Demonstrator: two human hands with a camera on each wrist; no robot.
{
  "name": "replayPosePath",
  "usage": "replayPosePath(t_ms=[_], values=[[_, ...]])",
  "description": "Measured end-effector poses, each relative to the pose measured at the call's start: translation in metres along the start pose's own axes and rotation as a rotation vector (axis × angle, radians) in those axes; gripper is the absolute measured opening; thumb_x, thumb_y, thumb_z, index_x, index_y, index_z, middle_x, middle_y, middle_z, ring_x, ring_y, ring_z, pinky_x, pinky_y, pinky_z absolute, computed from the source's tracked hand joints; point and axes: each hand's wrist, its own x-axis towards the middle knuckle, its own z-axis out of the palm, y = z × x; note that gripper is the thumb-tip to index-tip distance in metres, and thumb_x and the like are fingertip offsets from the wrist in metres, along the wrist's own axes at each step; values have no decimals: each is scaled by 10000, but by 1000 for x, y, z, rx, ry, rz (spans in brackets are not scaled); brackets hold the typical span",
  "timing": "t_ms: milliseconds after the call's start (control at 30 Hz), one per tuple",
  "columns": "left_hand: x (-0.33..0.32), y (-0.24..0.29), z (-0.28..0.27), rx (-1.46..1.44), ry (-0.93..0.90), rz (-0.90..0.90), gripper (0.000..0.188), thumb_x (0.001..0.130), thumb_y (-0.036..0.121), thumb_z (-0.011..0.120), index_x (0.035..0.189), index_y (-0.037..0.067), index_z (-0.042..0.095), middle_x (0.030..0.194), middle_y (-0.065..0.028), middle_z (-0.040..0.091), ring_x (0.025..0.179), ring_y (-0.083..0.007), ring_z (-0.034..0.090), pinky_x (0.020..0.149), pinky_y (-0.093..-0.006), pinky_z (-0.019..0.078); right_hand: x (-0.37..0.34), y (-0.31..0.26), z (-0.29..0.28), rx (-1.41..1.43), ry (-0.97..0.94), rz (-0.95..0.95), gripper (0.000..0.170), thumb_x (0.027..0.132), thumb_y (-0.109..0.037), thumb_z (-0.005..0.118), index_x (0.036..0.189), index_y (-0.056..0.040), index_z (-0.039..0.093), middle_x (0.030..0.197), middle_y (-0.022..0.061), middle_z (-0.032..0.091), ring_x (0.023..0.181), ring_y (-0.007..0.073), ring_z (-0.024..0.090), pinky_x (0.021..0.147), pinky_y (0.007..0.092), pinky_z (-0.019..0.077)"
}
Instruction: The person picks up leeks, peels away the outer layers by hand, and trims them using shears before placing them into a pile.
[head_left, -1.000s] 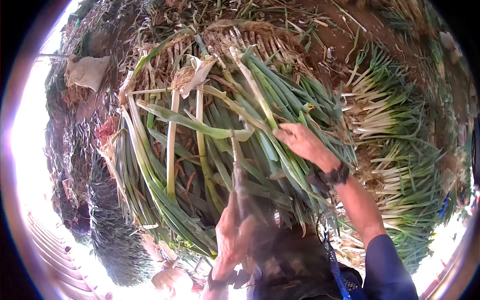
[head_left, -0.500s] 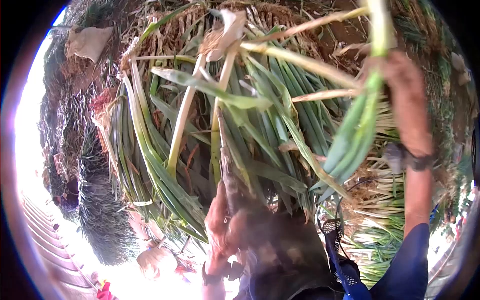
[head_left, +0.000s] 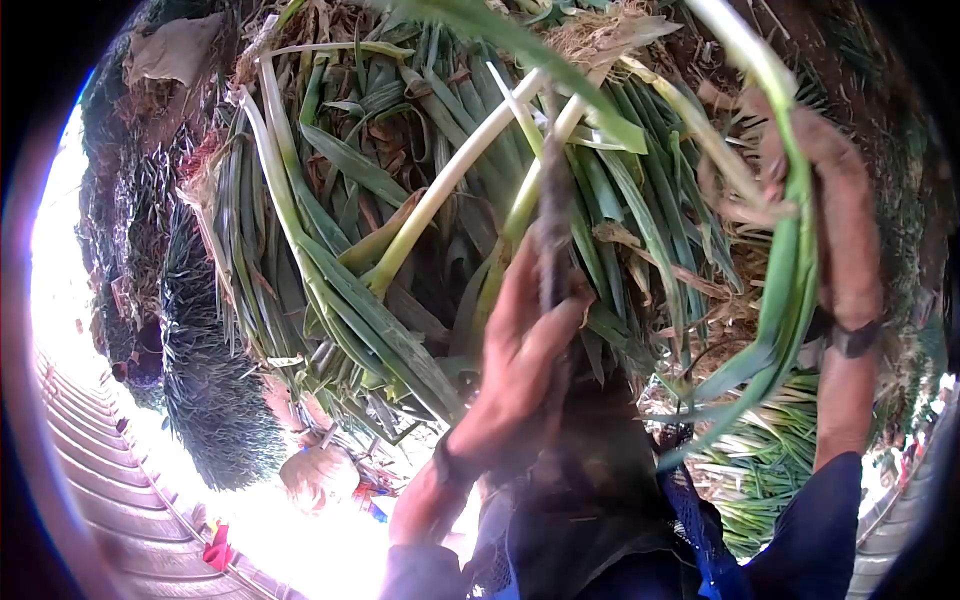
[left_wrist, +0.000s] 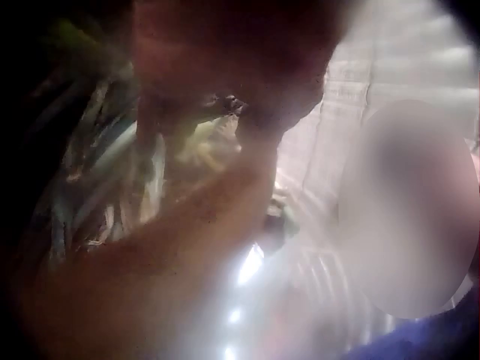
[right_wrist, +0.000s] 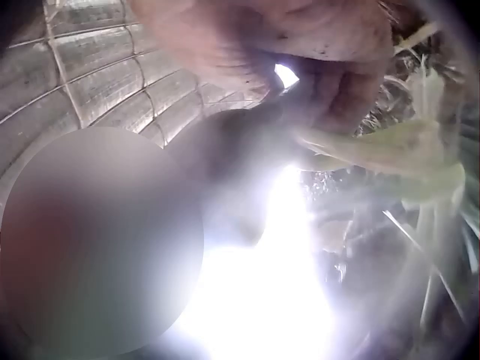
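My right hand (head_left: pixel 825 190) is at the right in the head view, fingers bent round a long green onion (head_left: pixel 785 300) with a pale stalk and green leaves hanging toward me. A withered yellow leaf (head_left: pixel 710 140) runs from its fingers toward the upper left; in the right wrist view, the fingers (right_wrist: pixel 330 90) pinch a pale leaf (right_wrist: pixel 375 150). My left hand (head_left: pixel 525 340), low in the middle, grips a long, thin, dark rod-like tool (head_left: pixel 555 220) that points away from me. Its tip overlaps white onion stalks (head_left: pixel 455 180), and blur hides its kind.
A big heap of green onions (head_left: pixel 330 270) lies before me, roots on the far side. More onions (head_left: pixel 770 450) lie in rows at the right. A pale cloth sack (head_left: pixel 175 50) is at the far left, near dark green bundles (head_left: pixel 215 350).
The right hand has gone from the heap to the right, lifting the onion off it. The left hand with the tool first shifted slightly left, then forward and right. The view has turned.
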Motion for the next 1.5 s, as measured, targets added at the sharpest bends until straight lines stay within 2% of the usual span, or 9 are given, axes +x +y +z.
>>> replayPosePath(t_ms=[267, 333, 533, 833, 1000, 1133, 1167, 1300, 1500], values=[[124, -32, 40, 191, -114, 90, 872, 973, 348, 639, 1644, 5, 200, 1129, -124, 591, 957, -184, 591, 883, -342, 503, -39, 11, 18, 237, 150, 130, 577, 1027, -270, 573, 1429, 136, 498, 761, 27, 597, 669, 114, 585, 645, 269, 513], [140, -46, 39, 557, -90, 395, 858, 965, 361, 639, 1636, 10, 235, 1110, -113, 588, 913, -199, 581, 846, -362, 515, -50, 18, 8, 226, 233, 97, 573, 1027, -262, 575, 1430, 136, 497, 761, 28, 597, 681, 114, 595, 680, 276, 525], [103, -5, 28, 353, 71, 267, 725, 996, 206, 591, 1637, 71, 280, 1154, -120, 593, 1023, -203, 655, 844, -386, 604, -85, 31, -30, 205, 448, 40, 549, 1019, -306, 576, 1370, 114, 536, 739, 34, 520, 867, 222, 668, 1007, 429, 528], [135, -32, 39, 356, 43, 296, 748, 1031, 265, 603, 1625, 1, 232, 1369, -171, 558, 1191, -212, 564, 990, -364, 490, -103, 72, 5, 380, 324, 150, 473, 1033, -315, 584, 1354, 32, 600, 691, 30, 592, 806, 230, 744, 1069, 480, 521], [184, -14, -18, 840, 121, 758, 712, 970, 134, 676, 1573, -4, 323, 1309, -212, 551, 1137, -298, 585, 961, -422, 513, -120, 56, 18, 456, 515, 267, 488, 1056, -298, 546, 1354, 87, 573, 658, -4, 438, 746, 149, 670, 886, 354, 587], [195, 60, -107, 947, 377, 456, 585, 1074, 315, 547, 1543, 56, 315, 1155, -133, 553, 936, -218, 590, 735, -403, 566, -153, 62, -11, 381, 450, 246, 476, 1063, -291, 533, 1357, 79, 578, 651, -24, 399, 619, 87, 586, 658, 283, 579], [215, 59, -156, 1210, 546, 665, 656, 1070, 401, 550, 1571, 72, 285, 1188, -136, 563, 883, -207, 595, 685, -405, 569, -156, 57, -5, 446, 467, 206, 481, 1069, -297, 518, 1372, 73, 568, 650, -33, 389, 523, 90, 537, 505, 252, 545], [221, 102, -172, 734, 725, 390, 876, 999, 539, 621, 1598, 6, 271, 1231, -189, 634, 980, -226, 698, 861, -402, 585, -163, 48, 2, 375, 599, 331, 488, 1080, -280, 492, 1432, 57, 515, 654, -26, 440, 485, 96, 533, 438, 253, 539], [99, 90, -85, 467, 64, 191, 563, 1061, 434, 535, 1454, 32, 502, 1187, -123, 678, 1023, -198, 687, 864, -389, 579, -94, 51, 50, 453, 1, 461, 604, 1050, -282, 580, 1513, 72, 424, 809, 69, 645, 689, 171, 679, 666, 319, 607]])
